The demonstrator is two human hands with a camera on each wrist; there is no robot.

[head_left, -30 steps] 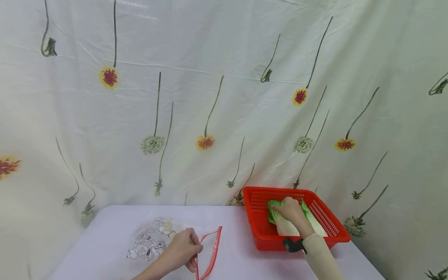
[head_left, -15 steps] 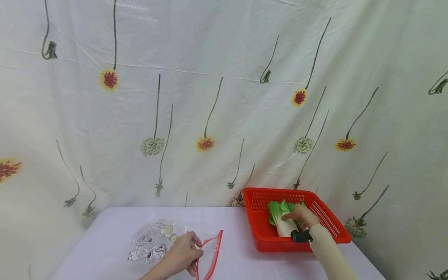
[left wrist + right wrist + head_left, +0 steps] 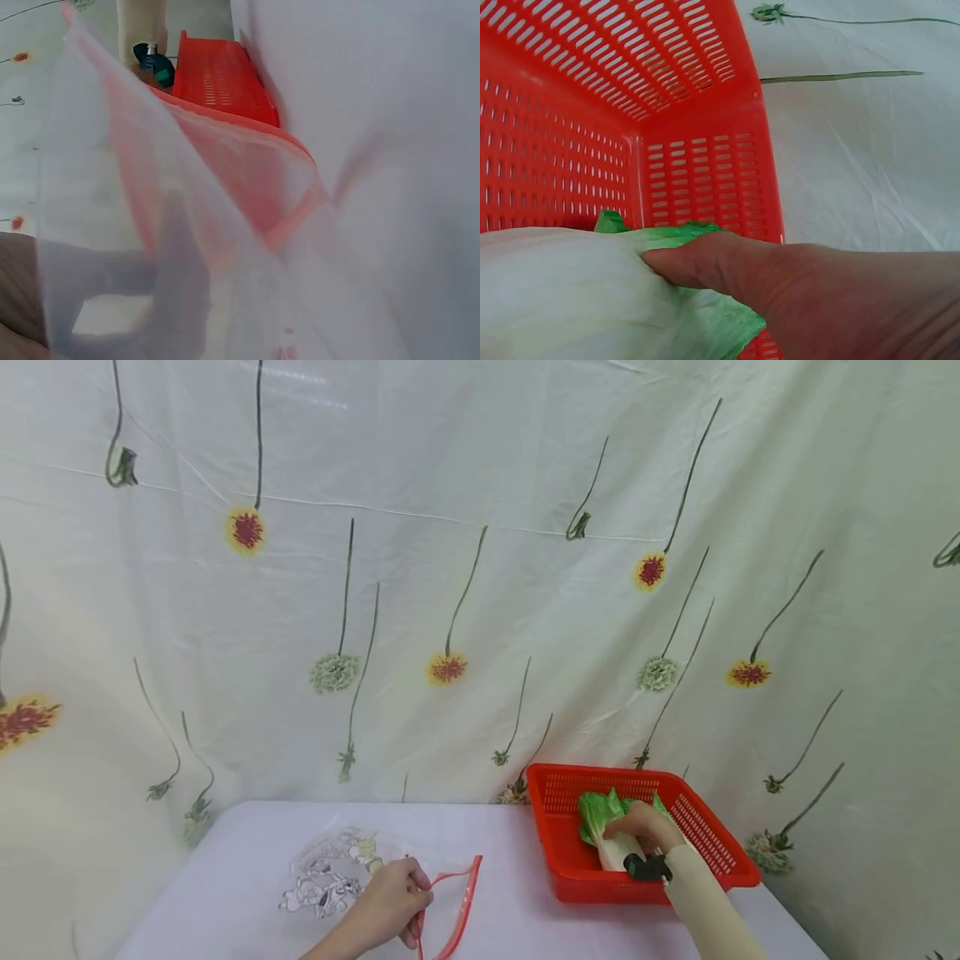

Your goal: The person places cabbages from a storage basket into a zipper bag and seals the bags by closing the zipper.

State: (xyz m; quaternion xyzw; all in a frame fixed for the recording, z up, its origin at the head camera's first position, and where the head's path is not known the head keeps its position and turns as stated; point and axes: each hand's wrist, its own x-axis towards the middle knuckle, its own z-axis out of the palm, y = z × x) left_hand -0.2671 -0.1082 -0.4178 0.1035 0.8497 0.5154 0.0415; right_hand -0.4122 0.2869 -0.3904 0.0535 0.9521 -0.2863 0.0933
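My left hand (image 3: 390, 902) pinches the rim of a clear plastic zip bag (image 3: 247, 180) by its red zipper edge. The bag's mouth gapes to the right, and cartoon-like figures are printed on its body. Inside the red basket at right, my right hand (image 3: 648, 829) grips a napa cabbage (image 3: 615, 850) with green leaves and a thick white base. In the right wrist view the thumb presses on that cabbage (image 3: 570, 292) near its leaves; the other fingers are hidden. Green leaves of a second cabbage (image 3: 662, 806) show behind the hand.
The red slotted basket (image 3: 551, 868) stands on the right part of a white-covered table (image 3: 510, 927). Behind the table hangs a pale curtain (image 3: 405, 610) printed with flowers. Between bag and basket lies a strip of tabletop.
My right hand has shifted right and nearer, from the cabbage's leafy end to its side, uncovering the leaves. My left hand keeps hold of the bag, almost unmoved.
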